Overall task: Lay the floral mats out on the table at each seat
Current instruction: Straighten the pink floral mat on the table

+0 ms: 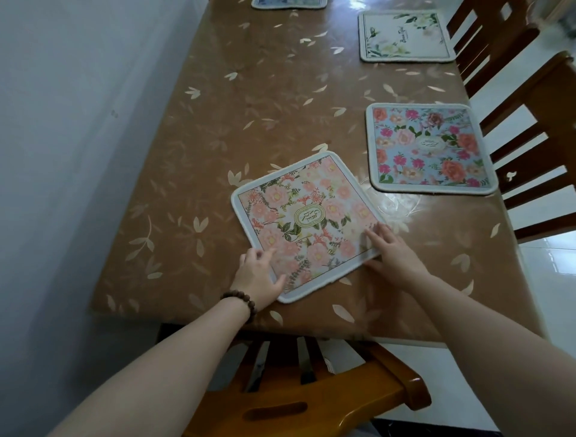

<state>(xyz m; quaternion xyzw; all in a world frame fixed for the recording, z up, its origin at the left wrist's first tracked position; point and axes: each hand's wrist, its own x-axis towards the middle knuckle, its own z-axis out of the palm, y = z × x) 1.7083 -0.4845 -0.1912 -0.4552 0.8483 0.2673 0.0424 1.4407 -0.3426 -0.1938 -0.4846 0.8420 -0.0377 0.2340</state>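
A pink floral mat [307, 218] lies flat and skewed on the brown table [218, 124] near its front edge. My left hand [260, 277] rests on the mat's near left corner, fingers spread. My right hand [394, 249] presses its right corner with fingers apart. A blue floral mat [428, 148] lies at the right side. Farther back on the right is a white mat with green leaves [405, 36]. Only the edge of another mat [288, 3] shows at the far end.
A wooden chair [311, 393] is tucked in at the near end below my arms. Two dark wooden chairs [523, 124] stand along the right side. A pale wall [62, 156] runs along the table's left edge.
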